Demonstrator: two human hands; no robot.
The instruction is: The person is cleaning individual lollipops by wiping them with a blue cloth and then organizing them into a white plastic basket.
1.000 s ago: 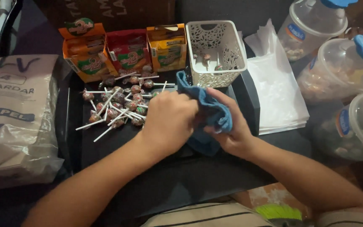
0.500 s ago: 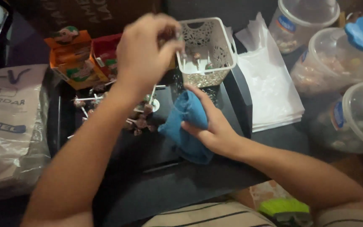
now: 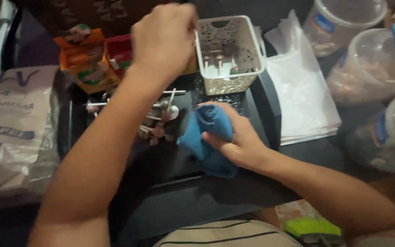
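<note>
Head view: at frame centre, the right hand point(image 3: 238, 142) grips a crumpled blue cloth point(image 3: 206, 137), bunched into soft folds over the dark table point(image 3: 170, 201). The left hand point(image 3: 163, 39), raised at upper centre beside the white perforated plastic basket point(image 3: 229, 55), is curled; whether it holds anything cannot be told. Stick lollipops point(image 3: 158, 114) lie scattered just left of the cloth.

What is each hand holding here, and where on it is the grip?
The right hand grips the bunched upper end of a blue cloth. The left hand, raised beside the white basket, hides any contents.
</note>
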